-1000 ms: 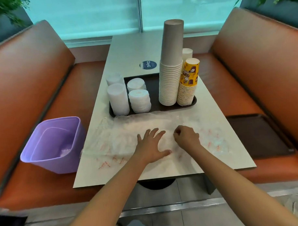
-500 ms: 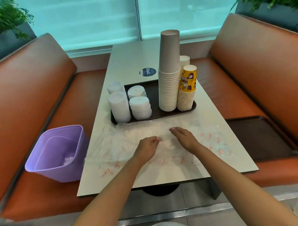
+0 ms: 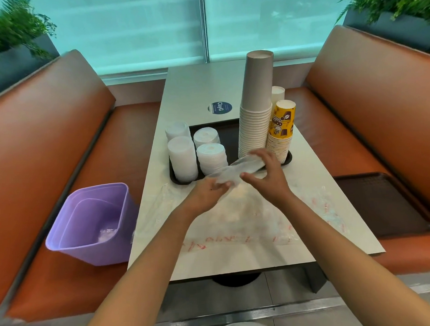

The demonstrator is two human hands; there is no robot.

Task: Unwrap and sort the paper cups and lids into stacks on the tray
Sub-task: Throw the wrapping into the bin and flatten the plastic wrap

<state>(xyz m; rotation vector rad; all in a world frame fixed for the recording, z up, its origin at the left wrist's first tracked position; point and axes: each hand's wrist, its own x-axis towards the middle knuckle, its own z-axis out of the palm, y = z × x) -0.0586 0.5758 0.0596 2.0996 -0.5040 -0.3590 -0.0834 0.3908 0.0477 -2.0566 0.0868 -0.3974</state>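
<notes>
Left hand [image 3: 207, 191] and right hand [image 3: 265, 177] both pinch the clear wrap [image 3: 236, 170], lifted above the surface [image 3: 236, 250] in front of the tray [image 3: 229, 135]; cups [image 3: 255, 127] and lids [image 3: 183, 155] stacked.

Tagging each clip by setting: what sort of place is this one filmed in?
Most likely a café or fast-food restaurant booth. Orange padded benches face each other across a narrow table by a window, serving trays are about, and takeaway cups and lids are stacked in bulk.
</notes>
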